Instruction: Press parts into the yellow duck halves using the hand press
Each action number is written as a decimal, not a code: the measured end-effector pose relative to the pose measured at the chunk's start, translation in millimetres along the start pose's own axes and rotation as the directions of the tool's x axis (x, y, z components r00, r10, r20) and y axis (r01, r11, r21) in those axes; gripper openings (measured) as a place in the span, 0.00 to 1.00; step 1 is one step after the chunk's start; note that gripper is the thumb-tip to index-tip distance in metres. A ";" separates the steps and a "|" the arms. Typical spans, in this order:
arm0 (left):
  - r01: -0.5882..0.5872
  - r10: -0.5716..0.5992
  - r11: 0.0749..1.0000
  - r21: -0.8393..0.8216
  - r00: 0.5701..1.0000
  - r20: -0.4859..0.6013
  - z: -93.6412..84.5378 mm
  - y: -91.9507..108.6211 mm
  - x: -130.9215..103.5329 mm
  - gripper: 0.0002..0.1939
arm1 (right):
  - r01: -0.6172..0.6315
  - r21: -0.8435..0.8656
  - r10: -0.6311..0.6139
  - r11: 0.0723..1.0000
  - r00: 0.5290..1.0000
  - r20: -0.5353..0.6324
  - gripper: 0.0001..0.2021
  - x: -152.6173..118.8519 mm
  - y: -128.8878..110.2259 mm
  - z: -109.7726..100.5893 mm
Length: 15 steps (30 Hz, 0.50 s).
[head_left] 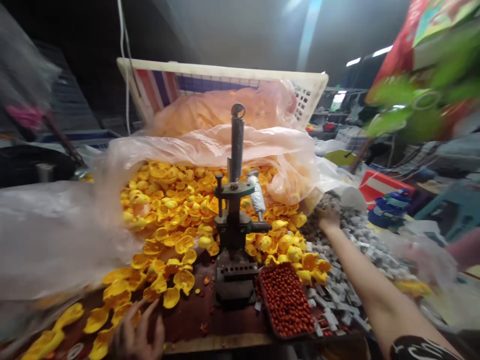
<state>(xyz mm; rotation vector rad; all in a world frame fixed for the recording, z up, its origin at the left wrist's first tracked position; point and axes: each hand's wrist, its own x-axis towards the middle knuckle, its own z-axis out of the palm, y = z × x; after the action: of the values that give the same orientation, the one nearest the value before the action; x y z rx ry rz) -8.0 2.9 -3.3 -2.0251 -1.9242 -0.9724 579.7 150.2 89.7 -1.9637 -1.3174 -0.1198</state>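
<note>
My left hand [138, 331] rests low at the table's front left, fingers apart with nothing held, beside loose yellow plastic half-shells [171, 297]. My right arm stretches forward, and my right hand [330, 217] is at the far part of a heap of small grey-white plastic pieces [365, 250]. Its fingers are blurred and partly hidden, so their grip does not show. Between my hands stands a black hand press [235, 225] with a spring on top and a wrapped lever [257, 195]. A tray of small dark-red beads [287, 300] sits right of its base.
Behind the press, a big heap of yellow shells [165, 200] spills from a clear plastic bag [210, 140]. A white crate [225, 70] tilts behind it. A blue object [390, 207] lies at the right. Green and red packaging [423, 90] hangs upper right.
</note>
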 end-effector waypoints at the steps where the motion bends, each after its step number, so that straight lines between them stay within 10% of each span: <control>1: 0.009 -0.008 1.000 0.025 0.999 -0.033 -2.6 6.2 1.7 0.25 | 0.004 -0.030 -0.004 1.000 1.000 -0.011 0.10 -0.4 0.0 3.0; 6: 0.041 -0.036 0.995 0.088 0.998 -0.060 -16.7 29.3 13.0 0.25 | 0.001 -0.066 -0.004 0.998 0.999 -0.035 0.06 -18.2 -1.9 -4.2; 15: -0.083 0.021 0.987 0.141 0.917 0.398 -26.2 54.6 61.3 0.18 | 0.012 0.328 -0.025 0.945 0.999 0.036 0.14 -142.8 -56.0 -55.6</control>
<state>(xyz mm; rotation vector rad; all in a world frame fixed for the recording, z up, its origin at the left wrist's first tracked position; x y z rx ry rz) 31.7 31.1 67.8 -2.3003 -2.0408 -0.4003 484.7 17.6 93.2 -1.6783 -1.2886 0.1241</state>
